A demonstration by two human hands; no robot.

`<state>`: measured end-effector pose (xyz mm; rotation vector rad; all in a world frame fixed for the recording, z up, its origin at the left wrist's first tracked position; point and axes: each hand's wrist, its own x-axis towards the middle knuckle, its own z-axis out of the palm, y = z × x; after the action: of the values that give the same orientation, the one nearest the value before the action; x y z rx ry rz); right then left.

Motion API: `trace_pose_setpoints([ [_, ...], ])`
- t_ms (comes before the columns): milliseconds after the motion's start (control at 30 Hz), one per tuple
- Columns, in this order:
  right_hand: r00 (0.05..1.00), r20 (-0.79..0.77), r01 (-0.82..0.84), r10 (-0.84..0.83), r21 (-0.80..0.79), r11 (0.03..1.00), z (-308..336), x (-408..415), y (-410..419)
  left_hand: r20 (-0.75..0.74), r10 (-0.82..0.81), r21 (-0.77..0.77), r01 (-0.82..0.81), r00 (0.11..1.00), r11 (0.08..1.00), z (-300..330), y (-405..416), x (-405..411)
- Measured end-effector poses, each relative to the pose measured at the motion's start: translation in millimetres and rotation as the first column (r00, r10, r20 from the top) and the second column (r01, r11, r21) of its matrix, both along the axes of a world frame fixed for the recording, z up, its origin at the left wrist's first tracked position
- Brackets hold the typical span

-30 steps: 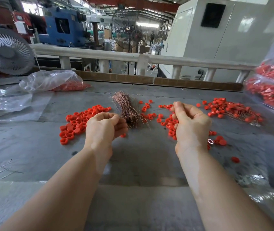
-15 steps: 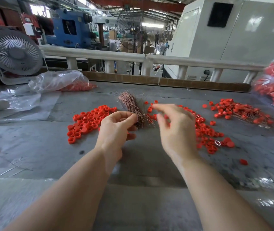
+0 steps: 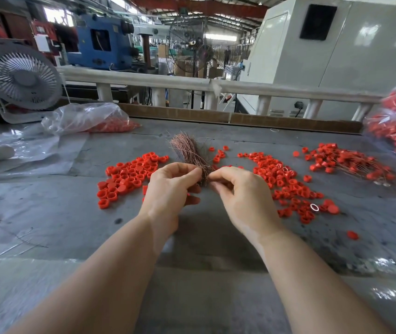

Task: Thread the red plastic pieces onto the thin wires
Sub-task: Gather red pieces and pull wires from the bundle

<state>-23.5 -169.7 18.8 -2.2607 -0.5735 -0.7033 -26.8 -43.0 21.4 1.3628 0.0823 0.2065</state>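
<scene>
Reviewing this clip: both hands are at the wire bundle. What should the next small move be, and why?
Probably the right hand should draw one strand clear of the wire bundle. Its thumb and forefinger meet at the bundle's near end, which the left hand grips, and no red piece shows in either hand. A single free wire is needed before a piece from the red pile beside the right hand can be threaded.

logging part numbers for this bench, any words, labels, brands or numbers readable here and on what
None can be read.
White sheets posted on the dark red machinery at back left: print too small and blurred.
Red plastic pieces, wire bundle, plastic bags, white fan: no markings visible.
</scene>
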Motion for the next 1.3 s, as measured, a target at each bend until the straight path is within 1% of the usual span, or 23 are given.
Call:
trace_pose_setpoints([
  [67, 1.000, -0.001, -0.020, 0.020, 0.031, 0.999, 1, -1, 0, -0.002, -0.026, 0.010, 0.026, 1.000, 1.000, 0, -1, -1],
  [167, 1.000, 0.020, -0.007, 0.006, 0.062, 0.998, 1, -1, 0, -0.005, -0.054, -0.005, 0.054, 0.999, 0.999, 1, -1, -1],
  [300, 0.999, 0.026, 0.033, -0.035, 0.045, 0.998, 2, 0, -1, -0.031, -0.080, -0.126, 0.075, 0.996, 0.989, 3, -1, 0],
  [400, 0.995, 0.026, 0.096, -0.097, 0.025, 0.995, 1, 1, -3, -0.044, -0.005, -0.271, -0.007, 0.999, 0.963, 5, 4, 3],
  [433, 0.994, 0.018, 0.110, -0.110, 0.023, 0.994, 1, 2, -4, -0.055, 0.041, -0.280, -0.055, 0.998, 0.958, 5, 7, 4],
  [467, 0.993, 0.008, 0.115, -0.115, 0.020, 0.993, 1, 2, -4, -0.064, 0.090, -0.240, -0.103, 0.994, 0.965, 4, 9, 5],
  [500, 0.994, 0.000, 0.113, -0.113, 0.014, 0.994, 1, 2, -4, -0.062, 0.143, -0.141, -0.151, 0.988, 0.978, 3, 11, 6],
  [533, 0.994, -0.006, 0.109, -0.109, 0.007, 0.994, 0, 2, -4, -0.044, 0.200, 0.023, -0.199, 0.979, 0.980, 0, 13, 8],
  [567, 0.994, -0.007, 0.107, -0.107, 0.002, 0.994, 0, 2, -4, -0.004, 0.250, 0.225, -0.243, 0.968, 0.943, -1, 15, 9],
  [600, 0.994, -0.005, 0.108, -0.108, 0.000, 0.994, 0, 1, -4, 0.052, 0.281, 0.416, -0.276, 0.958, 0.866, -2, 16, 9],
  [633, 0.994, -0.004, 0.112, -0.112, 0.001, 0.994, -1, 1, -4, 0.102, 0.292, 0.574, -0.296, 0.951, 0.764, -3, 16, 9],
  [667, 0.993, -0.005, 0.117, -0.117, 0.002, 0.993, -1, 2, -4, 0.139, 0.289, 0.688, -0.302, 0.947, 0.660, -4, 15, 7],
  [700, 0.993, -0.010, 0.121, -0.121, 0.001, 0.993, -1, 2, -5, 0.159, 0.274, 0.761, -0.294, 0.949, 0.578, -5, 15, 6],
  [733, 0.992, -0.016, 0.123, -0.123, -0.002, 0.992, -1, 2, -5, 0.158, 0.252, 0.812, -0.271, 0.955, 0.517, -6, 15, 6],
  [800, 0.992, -0.024, 0.121, -0.121, -0.007, 0.993, -1, 3, -4, 0.143, 0.207, 0.878, -0.220, 0.968, 0.425, -9, 14, 5],
  [833, 0.993, -0.026, 0.119, -0.119, -0.005, 0.993, -1, 3, -4, 0.133, 0.183, 0.897, -0.197, 0.974, 0.396, -11, 14, 6],
  [900, 0.993, -0.032, 0.113, -0.113, 0.009, 0.994, -1, 3, -4, 0.154, 0.155, 0.905, -0.202, 0.976, 0.374, -11, 15, 6],
  [1033, 0.993, -0.046, 0.108, -0.107, 0.021, 0.994, -1, 3, -5, 0.180, 0.128, 0.911, -0.214, 0.975, 0.352, -13, 14, 5],
  [1100, 0.994, -0.053, 0.101, -0.099, 0.027, 0.995, -2, 3, -5, 0.172, 0.136, 0.906, -0.211, 0.976, 0.367, -13, 14, 6],
  [1233, 0.994, -0.058, 0.096, -0.094, 0.033, 0.995, -2, 4, -6, 0.254, 0.202, 0.870, -0.314, 0.946, 0.380, -12, 19, 9],
  [1300, 0.994, -0.058, 0.096, -0.094, 0.038, 0.995, -2, 4, -6, 0.266, 0.235, 0.871, -0.338, 0.935, 0.357, -12, 24, 10],
])
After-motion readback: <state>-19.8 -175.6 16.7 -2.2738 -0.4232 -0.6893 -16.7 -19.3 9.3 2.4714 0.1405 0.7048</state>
